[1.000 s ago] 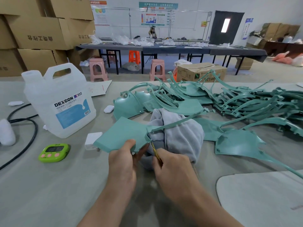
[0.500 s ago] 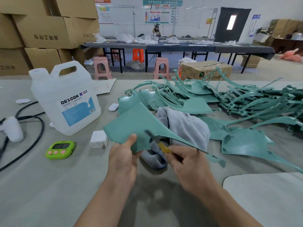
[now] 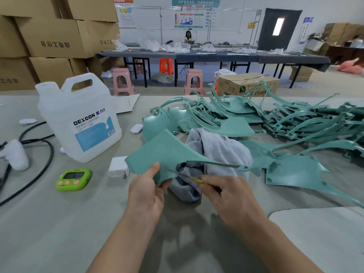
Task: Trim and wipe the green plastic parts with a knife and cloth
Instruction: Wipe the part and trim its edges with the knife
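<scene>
My left hand pinches the near edge of a green plastic part, a flat panel with a long thin arm running right, held above the table. My right hand grips a small yellow-handled knife, its tip at the part's inner curved edge. A grey cloth lies bunched on the table just behind and under the part. A large pile of green parts spreads across the table's right half, with one single panel lying to the right of the cloth.
A white DEXCON jug stands at the left. A green timer, a white charger and a black cable lie near it. A pale board lies at the lower right. Cardboard boxes stack behind.
The held green part has turned and lifted, its long arm now pointing right above the cloth. My right hand with the knife has shifted along the part's inner edge.
</scene>
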Demonstrator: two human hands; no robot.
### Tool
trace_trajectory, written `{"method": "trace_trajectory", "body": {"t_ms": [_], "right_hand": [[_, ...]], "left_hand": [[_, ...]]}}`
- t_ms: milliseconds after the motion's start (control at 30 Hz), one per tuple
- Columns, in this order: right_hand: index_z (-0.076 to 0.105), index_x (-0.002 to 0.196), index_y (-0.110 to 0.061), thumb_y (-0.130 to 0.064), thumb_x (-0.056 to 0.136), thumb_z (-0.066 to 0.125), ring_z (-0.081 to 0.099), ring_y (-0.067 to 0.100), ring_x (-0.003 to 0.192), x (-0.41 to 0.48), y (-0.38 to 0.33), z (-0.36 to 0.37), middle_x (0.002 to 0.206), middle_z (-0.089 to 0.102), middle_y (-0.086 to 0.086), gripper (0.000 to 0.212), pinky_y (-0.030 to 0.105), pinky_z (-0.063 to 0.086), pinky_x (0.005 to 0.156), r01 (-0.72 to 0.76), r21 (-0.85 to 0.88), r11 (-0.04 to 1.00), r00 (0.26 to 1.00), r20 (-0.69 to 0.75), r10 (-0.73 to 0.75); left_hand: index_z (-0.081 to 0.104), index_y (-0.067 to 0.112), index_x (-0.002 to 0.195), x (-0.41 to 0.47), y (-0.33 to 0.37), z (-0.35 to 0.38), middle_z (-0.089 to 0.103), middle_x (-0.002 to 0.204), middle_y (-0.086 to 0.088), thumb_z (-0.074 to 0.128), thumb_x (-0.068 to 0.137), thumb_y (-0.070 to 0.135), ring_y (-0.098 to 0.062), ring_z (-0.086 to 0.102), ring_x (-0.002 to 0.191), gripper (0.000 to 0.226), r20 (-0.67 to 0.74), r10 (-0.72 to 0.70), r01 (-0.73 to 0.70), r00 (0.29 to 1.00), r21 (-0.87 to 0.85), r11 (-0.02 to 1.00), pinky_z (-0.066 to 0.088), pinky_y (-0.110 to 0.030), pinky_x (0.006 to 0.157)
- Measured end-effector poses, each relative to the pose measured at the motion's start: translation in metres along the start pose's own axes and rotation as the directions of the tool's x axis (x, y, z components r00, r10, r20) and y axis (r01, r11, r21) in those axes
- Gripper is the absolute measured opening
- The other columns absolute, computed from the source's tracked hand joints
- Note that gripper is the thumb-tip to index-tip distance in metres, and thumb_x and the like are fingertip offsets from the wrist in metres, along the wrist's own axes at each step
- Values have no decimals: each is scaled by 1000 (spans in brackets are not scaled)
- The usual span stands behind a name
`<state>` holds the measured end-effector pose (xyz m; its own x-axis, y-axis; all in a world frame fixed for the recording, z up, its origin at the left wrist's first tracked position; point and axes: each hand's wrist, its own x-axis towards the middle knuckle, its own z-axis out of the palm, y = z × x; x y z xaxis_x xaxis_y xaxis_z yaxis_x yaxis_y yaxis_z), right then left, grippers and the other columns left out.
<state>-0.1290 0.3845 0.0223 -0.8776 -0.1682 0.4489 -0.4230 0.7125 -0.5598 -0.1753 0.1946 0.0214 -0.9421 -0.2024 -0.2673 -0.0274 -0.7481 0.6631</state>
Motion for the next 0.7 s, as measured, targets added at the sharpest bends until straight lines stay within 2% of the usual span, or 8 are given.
{"method": "trace_trajectory", "body": {"t_ms": [100, 200, 267, 333, 433, 567, 633, 700], "right_hand": [[68, 84, -22, -28, 97, 66, 54, 3, 62, 1, 1, -1, 69, 60, -20, 14, 13, 38, 55, -26, 12, 1000, 1000, -17, 26], [70, 99, -23, -35, 97, 62, 58, 8, 71, 2, 4, 2, 76, 66, -13, 14, 22, 46, 60, -61, -32, 998, 986, 154, 66], [69, 103, -30, -39, 97, 61, 57, 7, 69, 3, 6, 0, 75, 65, -14, 14, 24, 45, 58, -73, -35, 997, 977, 196, 78], [71, 98, -27, -38, 96, 61, 53, 7, 63, 4, 7, -4, 70, 62, -14, 14, 20, 40, 54, -31, -7, 1000, 989, 142, 32], [62, 80, -18, -37, 96, 61, 49, 11, 59, 4, 11, -3, 67, 58, -6, 24, 25, 40, 54, -18, 7, 1000, 999, 43, 17], [74, 95, -29, -34, 96, 65, 51, 8, 58, 5, 13, -3, 68, 63, -9, 11, 25, 42, 55, -45, 9, 999, 971, 236, 42], [79, 96, -35, -26, 95, 71, 50, 3, 55, 6, 14, -9, 67, 65, -12, 12, 16, 41, 54, -112, 149, 982, 974, 211, 80], [83, 94, -34, -16, 92, 76, 63, -1, 67, 8, 11, -12, 81, 73, -15, 19, 13, 48, 63, -208, 453, 867, 976, 149, 157]], "left_hand": [[66, 12, 105, -2, -3, 1, 79, 96, -5, 55, 98, -2, -17, 77, 77, 19, 7, 3, -3, 1000, 0, 1000, 62, -35, 59], [67, 12, 107, -3, -2, 0, 79, 99, -6, 56, 97, -2, -18, 77, 79, 21, 1, 7, -7, 1000, -12, 1000, 61, -32, 57], [67, 12, 110, -2, -1, 0, 79, 100, -6, 55, 98, -1, -18, 76, 78, 21, -9, -2, 2, 1000, -16, 1000, 61, -32, 58], [66, 12, 111, -2, 0, 0, 78, 101, -6, 55, 99, 0, -18, 76, 79, 21, -9, -17, 17, 1000, -28, 999, 63, -34, 60], [65, 11, 111, -3, -1, 2, 78, 105, -7, 54, 99, -1, -20, 77, 82, 21, 7, -26, 27, 1000, -39, 999, 64, -37, 62], [65, 12, 111, -3, -1, 2, 78, 104, -6, 55, 98, -1, -19, 77, 81, 21, -17, -30, 28, 999, -64, 998, 61, -33, 57], [65, 13, 111, -3, 0, 3, 79, 99, -5, 54, 99, 0, -18, 77, 79, 21, -21, -40, 38, 999, -83, 996, 61, -33, 55], [65, 14, 111, -5, 1, 5, 79, 97, -4, 53, 100, 0, -18, 77, 79, 21, -3, -32, 32, 999, -84, 996, 61, -33, 57]]}}
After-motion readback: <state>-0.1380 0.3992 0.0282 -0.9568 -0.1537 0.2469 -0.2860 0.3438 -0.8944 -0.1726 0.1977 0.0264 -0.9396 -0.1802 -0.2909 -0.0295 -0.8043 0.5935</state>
